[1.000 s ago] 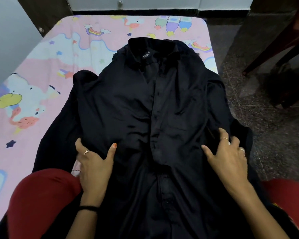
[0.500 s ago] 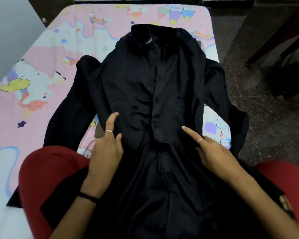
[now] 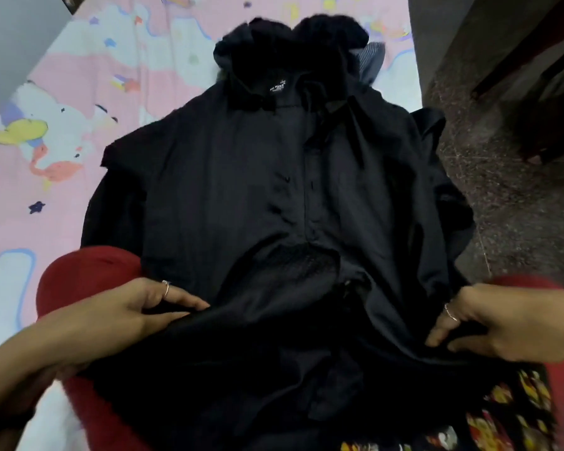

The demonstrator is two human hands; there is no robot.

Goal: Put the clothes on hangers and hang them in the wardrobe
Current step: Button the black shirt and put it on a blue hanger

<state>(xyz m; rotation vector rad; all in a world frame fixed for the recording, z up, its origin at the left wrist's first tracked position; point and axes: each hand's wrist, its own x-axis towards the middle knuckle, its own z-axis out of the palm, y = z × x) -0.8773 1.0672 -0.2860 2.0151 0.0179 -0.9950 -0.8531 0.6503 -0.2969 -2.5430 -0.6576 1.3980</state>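
Black shirt [image 3: 235, 190] lies front-up across the patterned bedsheet [image 3: 79, 92], collar toward the bed's far edge and hem drawn over the person's red-clad lap [image 3: 88, 268]. Left hand [image 3: 121, 314] pinches the lower hem between thumb and fingers near the left knee; right hand [image 3: 502, 320] grips the hem's other side, fingers curled into the cloth. Speckled stone floor [image 3: 508, 216] borders the bed's right edge.
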